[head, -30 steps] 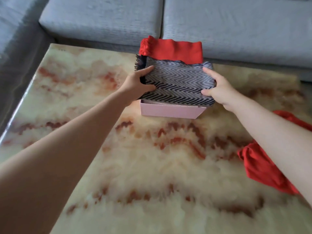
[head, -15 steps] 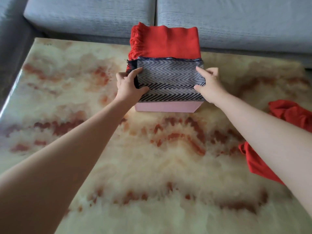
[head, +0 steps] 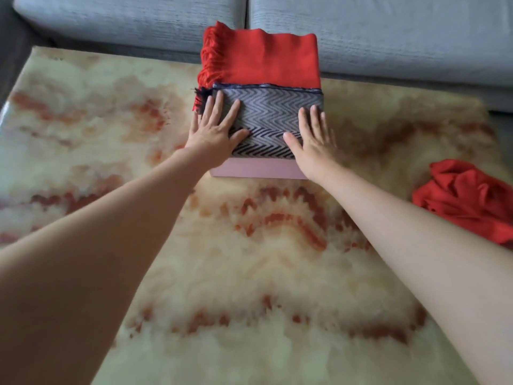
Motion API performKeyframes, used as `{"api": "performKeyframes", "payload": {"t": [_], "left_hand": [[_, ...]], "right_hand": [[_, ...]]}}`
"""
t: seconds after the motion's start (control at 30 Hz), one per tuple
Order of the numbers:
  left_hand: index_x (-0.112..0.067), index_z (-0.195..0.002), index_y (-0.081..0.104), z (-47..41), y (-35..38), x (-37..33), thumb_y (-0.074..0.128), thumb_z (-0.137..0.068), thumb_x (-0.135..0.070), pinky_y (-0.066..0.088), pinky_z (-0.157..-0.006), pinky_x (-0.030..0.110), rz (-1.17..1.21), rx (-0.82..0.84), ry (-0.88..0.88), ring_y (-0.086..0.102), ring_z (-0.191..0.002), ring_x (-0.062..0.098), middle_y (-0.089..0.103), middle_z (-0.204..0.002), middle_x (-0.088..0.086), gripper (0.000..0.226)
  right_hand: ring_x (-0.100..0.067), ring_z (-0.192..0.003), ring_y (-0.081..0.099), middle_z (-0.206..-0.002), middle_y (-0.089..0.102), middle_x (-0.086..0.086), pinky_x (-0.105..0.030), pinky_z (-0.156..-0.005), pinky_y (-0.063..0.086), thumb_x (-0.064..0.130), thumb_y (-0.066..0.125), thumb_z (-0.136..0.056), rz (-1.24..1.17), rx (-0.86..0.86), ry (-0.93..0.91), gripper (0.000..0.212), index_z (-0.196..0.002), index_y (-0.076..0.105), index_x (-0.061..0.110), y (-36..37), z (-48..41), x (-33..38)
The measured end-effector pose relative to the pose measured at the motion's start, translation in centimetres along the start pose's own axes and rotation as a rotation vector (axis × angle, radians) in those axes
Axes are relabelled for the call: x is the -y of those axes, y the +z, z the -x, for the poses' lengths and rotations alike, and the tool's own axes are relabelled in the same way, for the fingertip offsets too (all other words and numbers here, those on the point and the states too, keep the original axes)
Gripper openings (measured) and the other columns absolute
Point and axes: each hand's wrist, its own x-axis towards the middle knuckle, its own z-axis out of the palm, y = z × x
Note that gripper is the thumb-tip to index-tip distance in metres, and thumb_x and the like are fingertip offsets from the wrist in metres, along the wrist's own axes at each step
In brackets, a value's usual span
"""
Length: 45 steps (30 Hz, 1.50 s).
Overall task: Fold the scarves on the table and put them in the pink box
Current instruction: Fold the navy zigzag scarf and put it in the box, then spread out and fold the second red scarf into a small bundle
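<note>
- Sofa (head: 388, 31): grey, behind surface (head: 249, 273).
- Red scarf (head: 266, 59): folded, at box's far side.
- Loose scarf (head: 469, 198): red, crumpled, on the surface at right.
- Grey scarf (head: 269, 118): chevron, folded, at box's near side.
- Box (head: 258, 169): pink.
- Left grip (head: 213, 132), right grip (head: 313, 137): flat, fingers straight, pressing grey scarf.

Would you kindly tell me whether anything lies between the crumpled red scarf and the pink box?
Nothing visible does: only bare table separates the crumpled red scarf from the pink box. The box already holds a folded red scarf and a chevron scarf, on which the left hand and right hand lie flat.
</note>
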Motion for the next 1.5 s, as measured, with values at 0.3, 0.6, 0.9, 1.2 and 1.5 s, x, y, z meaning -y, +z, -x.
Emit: {"api": "performKeyframes", "payload": {"t": [0.3,0.6,0.9,1.2,1.5], "left_hand": [[-0.018,-0.146,0.033,2.7,-1.1,-2.5,0.041,-0.097,-0.04,-0.003,-0.116,0.044,0.012,-0.263,0.074,0.001,-0.147,0.026,0.013,-0.158,0.01,0.054],[-0.011,-0.123,0.059,11.7,5.1,-12.1,0.039,-0.092,-0.028,0.028,-0.112,0.042,0.243,-0.209,0.407,0.039,-0.133,0.027,0.055,-0.132,0.006,0.041],[-0.016,-0.137,0.046,15.8,13.6,-15.7,0.047,-0.096,-0.027,0.03,-0.109,0.033,0.312,0.237,0.047,0.039,-0.13,0.025,0.048,-0.139,0.006,0.043],[-0.016,-0.127,0.057,19.4,15.9,-18.4,0.05,-0.095,-0.015,0.035,-0.099,0.024,0.491,0.27,-0.06,0.05,-0.12,0.02,0.056,-0.127,0.004,0.033],[-0.017,-0.118,0.058,21.1,16.5,-22.0,0.063,-0.089,-0.033,0.051,-0.074,0.028,1.123,0.511,-0.639,0.06,-0.089,0.016,0.064,-0.105,0.005,0.034]], "right_hand": [[-0.015,-0.145,-0.017,-0.157,-0.021,0.001,-0.042,-0.115,-0.009,0.049,0.028,-0.1,-0.258,-0.048,-0.085,0.065,-0.151,-0.007,0.029,-0.4,4.3,-2.1],[-0.034,-0.142,0.024,-0.156,0.02,-0.014,-0.046,-0.113,0.021,0.016,0.062,-0.088,-0.058,-0.14,0.241,0.059,-0.142,0.04,0.009,5.1,16.9,-14.9],[-0.03,-0.13,0.042,-0.151,0.033,-0.01,-0.038,-0.1,0.039,0.016,0.071,-0.081,0.026,-0.064,0.444,0.058,-0.136,0.05,0.012,6.9,22.1,-23.8],[-0.028,-0.094,0.061,-0.104,0.067,-0.004,-0.043,-0.089,0.042,0.017,0.071,-0.077,-0.177,-0.415,0.228,0.002,-0.075,0.071,0.018,8.6,24.2,-23.3],[-0.011,-0.082,0.051,-0.077,0.059,0.015,-0.028,-0.084,0.042,0.028,0.05,-0.088,-0.527,-0.298,0.075,0.011,-0.08,0.059,0.028,11.3,34.7,-12.5]]}}
